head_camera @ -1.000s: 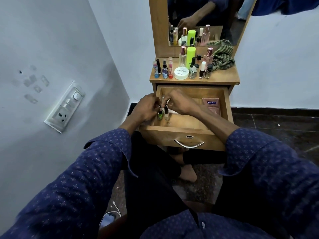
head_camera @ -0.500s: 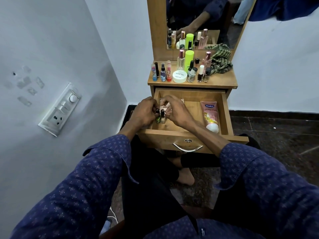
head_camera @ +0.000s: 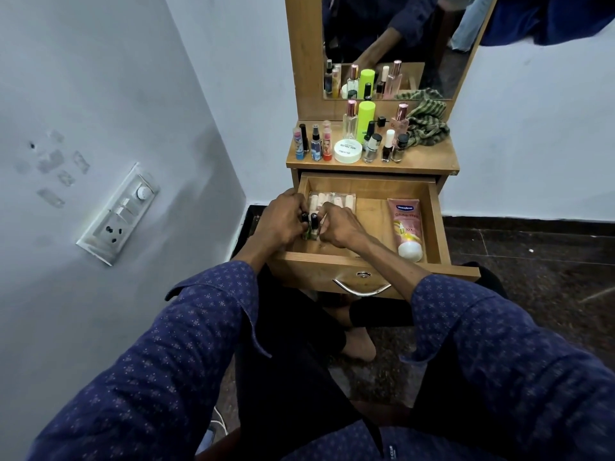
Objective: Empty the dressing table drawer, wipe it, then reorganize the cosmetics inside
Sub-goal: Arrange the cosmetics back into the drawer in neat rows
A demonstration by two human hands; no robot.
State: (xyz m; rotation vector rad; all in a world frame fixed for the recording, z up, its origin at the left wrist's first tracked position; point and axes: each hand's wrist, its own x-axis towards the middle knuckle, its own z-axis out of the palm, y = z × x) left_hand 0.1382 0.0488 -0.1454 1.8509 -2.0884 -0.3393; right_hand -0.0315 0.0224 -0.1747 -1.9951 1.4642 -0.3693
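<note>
I see both hands, left hand (head_camera: 281, 221) and right hand (head_camera: 339, 224), pinching upright black-capped nail polish bottles (head_camera: 311, 224) mid-frame in the drawer (head_camera: 436, 221).

Dim, soft light; edges perhaps warped.

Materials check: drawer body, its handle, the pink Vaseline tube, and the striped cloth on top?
Drawer: looks like wood-grain laminate board, matte; grain print and uniform tan colour.
Handle: likely polished metal, bright specular glints along the curved bar.
Vaseline tube: soft plastic, glossy, with a white cap.
Striped cloth: woven fabric, crumpled into folds, green and dark stripes.
</note>
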